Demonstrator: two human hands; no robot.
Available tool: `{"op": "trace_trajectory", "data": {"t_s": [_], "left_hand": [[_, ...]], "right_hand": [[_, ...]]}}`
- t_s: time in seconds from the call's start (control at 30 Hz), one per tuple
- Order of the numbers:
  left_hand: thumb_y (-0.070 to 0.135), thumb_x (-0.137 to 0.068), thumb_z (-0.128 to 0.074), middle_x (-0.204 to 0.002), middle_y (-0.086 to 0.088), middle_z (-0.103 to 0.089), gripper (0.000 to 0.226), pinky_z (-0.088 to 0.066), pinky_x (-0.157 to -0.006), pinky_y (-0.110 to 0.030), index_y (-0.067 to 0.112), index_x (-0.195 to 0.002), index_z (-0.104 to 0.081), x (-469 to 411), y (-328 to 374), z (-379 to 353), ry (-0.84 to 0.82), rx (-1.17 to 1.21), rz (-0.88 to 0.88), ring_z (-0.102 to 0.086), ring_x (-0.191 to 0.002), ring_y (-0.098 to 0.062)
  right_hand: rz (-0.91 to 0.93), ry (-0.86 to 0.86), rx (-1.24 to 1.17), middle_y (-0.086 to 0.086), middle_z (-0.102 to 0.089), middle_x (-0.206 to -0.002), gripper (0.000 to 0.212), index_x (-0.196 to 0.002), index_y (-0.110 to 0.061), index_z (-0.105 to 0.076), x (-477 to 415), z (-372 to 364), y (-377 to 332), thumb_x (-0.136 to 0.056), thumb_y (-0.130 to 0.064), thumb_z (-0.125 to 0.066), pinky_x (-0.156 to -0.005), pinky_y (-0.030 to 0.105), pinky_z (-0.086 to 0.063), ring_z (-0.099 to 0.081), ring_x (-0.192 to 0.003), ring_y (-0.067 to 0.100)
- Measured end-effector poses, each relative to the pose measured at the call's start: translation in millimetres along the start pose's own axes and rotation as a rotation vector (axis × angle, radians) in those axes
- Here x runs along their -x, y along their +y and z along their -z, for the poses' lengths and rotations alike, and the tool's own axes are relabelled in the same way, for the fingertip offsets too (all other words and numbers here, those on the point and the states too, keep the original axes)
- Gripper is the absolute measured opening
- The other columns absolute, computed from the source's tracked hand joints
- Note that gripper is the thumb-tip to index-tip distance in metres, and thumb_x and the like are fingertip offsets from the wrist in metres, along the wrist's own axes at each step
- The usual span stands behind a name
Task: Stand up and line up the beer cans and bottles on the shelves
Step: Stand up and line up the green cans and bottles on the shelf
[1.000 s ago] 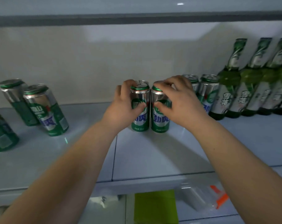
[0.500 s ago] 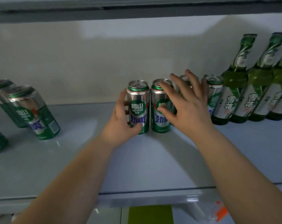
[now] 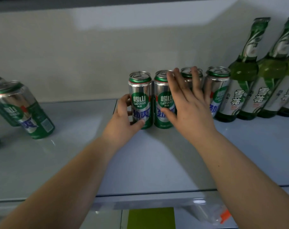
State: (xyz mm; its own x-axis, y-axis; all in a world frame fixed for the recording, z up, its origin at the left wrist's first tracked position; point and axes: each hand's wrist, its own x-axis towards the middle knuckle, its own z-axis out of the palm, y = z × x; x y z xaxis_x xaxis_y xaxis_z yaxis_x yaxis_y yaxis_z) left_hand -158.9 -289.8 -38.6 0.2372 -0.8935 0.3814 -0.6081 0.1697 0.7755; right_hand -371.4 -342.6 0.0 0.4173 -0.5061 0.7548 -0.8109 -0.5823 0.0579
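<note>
The left hand [image 3: 124,119] curls round the lower part of the leftmost can [image 3: 141,96], thumb across its front. The right hand [image 3: 188,109] is spread, its straight fingers laid against the second can [image 3: 162,98] and third can [image 3: 188,75]. These stand upright in a row on the shelf [image 3: 148,162] with a fourth can [image 3: 218,85], just beside green bottles [image 3: 244,80]. More cans [image 3: 24,109] sit well apart at the left.

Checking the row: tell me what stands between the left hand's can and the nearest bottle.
In the head view, three upright cans stand between the held can and the bottle, the right hand over two.
</note>
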Motion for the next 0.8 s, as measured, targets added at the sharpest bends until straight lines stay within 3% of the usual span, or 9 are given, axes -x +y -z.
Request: {"op": "trace_trajectory", "data": {"t_s": [0.2, 0.37, 0.57, 0.8], "left_hand": [[0.023, -0.085, -0.074, -0.147, 0.011, -0.04, 0.086, -0.055, -0.084, -0.022, 0.03, -0.15, -0.017, 0.3, 0.8, -2.5, 0.008, -0.07, 0.013, -0.055, -0.119, -0.009], [0.034, -0.084, -0.074, -0.143, 0.001, -0.045, 0.088, -0.057, -0.092, -0.041, 0.039, -0.148, -0.014, 0.0, -3.0, -4.6, 0.013, -0.128, 0.012, -0.056, -0.119, -0.013], [0.062, -0.07, -0.06, -0.148, 0.0, -0.041, 0.093, -0.055, -0.092, -0.048, 0.043, -0.147, -0.011, -1.0, -5.6, -4.4, -0.029, -0.153, 0.034, -0.056, -0.124, -0.021], [0.056, -0.074, -0.056, -0.155, 0.004, -0.029, 0.094, -0.051, -0.099, -0.047, 0.039, -0.151, -0.005, 0.1, -7.4, -4.1, -0.07, -0.178, 0.005, -0.05, -0.132, -0.023]], "right_hand": [[-0.021, 0.006, -0.001, 0.002, -0.02, -0.165, 0.088, -0.159, -0.02, -0.012, 1.5, -4.1, 1.5, -0.091, -0.049, -0.061, -0.117, 0.068, -0.005, -0.002, -0.152, 0.037], [-0.035, 0.003, 0.005, 0.001, -0.02, -0.165, 0.088, -0.159, -0.021, -0.012, 1.2, -5.7, -0.2, -0.091, -0.048, -0.061, -0.116, 0.069, -0.007, -0.001, -0.152, 0.035], [-0.048, 0.001, 0.014, 0.002, -0.023, -0.164, 0.083, -0.158, -0.021, -0.015, 1.1, -3.4, -0.1, -0.092, -0.051, -0.056, -0.117, 0.067, -0.007, -0.002, -0.153, 0.034], [-0.024, 0.011, 0.001, 0.005, -0.026, -0.163, 0.082, -0.157, -0.018, -0.02, 1.1, -6.1, 3.1, -0.093, -0.049, -0.06, -0.118, 0.065, -0.011, -0.005, -0.152, 0.037]]}}
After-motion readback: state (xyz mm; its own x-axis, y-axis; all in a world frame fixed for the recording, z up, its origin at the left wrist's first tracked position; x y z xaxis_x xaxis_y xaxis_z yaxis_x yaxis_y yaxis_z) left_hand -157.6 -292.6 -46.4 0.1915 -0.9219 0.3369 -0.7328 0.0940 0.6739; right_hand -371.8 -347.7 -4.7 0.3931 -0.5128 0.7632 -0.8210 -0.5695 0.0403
